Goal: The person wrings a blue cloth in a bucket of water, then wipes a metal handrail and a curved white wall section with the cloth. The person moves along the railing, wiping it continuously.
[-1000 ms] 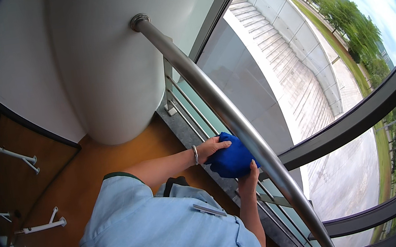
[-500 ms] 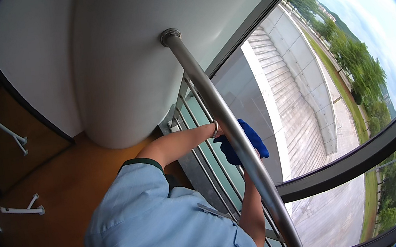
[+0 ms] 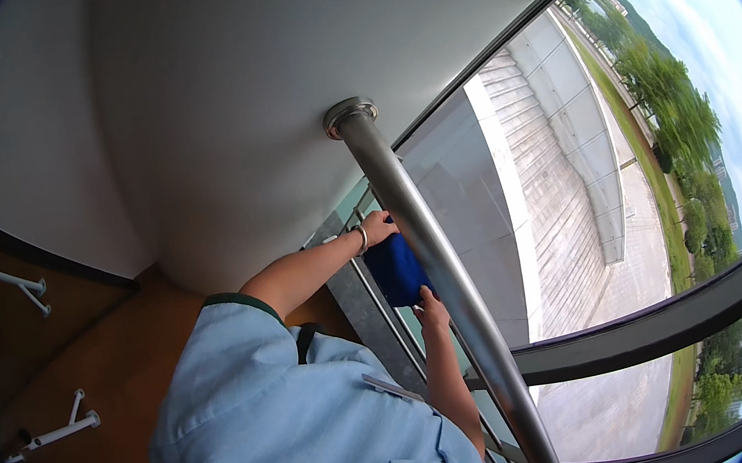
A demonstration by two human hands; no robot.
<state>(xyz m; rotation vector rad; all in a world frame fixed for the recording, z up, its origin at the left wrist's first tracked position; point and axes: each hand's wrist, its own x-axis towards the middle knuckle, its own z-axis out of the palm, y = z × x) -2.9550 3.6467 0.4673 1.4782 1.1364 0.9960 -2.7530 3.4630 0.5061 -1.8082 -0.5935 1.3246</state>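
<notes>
A dark blue cloth is stretched between my two hands, on the near side of the thick metal handrail. My left hand, with a bangle at its wrist, grips the cloth's upper edge. At its lower corner my right hand pinches the cloth, close beside the rail. The rail hides part of the cloth's right side, so I cannot tell whether the cloth touches it. Thinner bars run below the handrail, partly behind my arms.
The handrail meets a rounded white wall at a round metal flange. A large window with a dark frame lies to the right. White metal brackets stand over the brown floor at left.
The cloth was wrapped around the rail with a hand on each side. Now both hands and most of the cloth are on the near side, the cloth spread flatter. The view has shifted slightly.
</notes>
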